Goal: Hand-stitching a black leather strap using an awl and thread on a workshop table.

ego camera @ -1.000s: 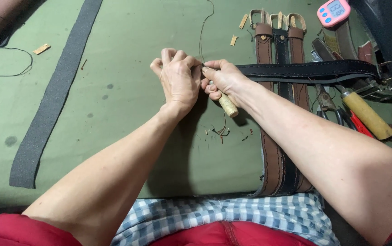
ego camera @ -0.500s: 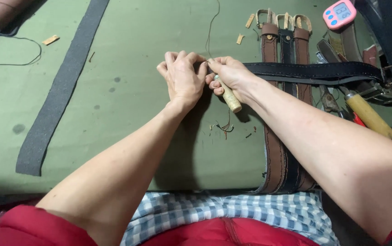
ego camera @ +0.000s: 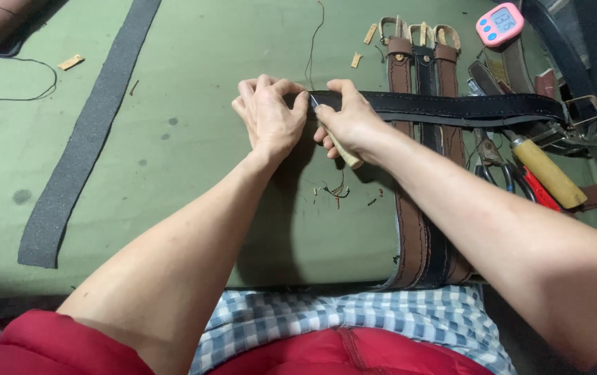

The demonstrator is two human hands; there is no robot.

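Under both hands (ego camera: 305,118), black belt's (ego camera: 451,107) hidden end

We note two bare forearms, uncovered from elbow to wrist, ending in the bare left hand (ego camera: 269,114) and the bare right hand (ego camera: 351,119); neither shows a glove, ring or watch. At the lower left we see the bunched red padded sleeve (ego camera: 55,346) pushed up near the elbow. Along the bottom edge we record the blue-and-white checked cloth garment (ego camera: 326,319) across the lap, with the red padded fabric (ego camera: 340,355) below it, marked by a stitched seam.
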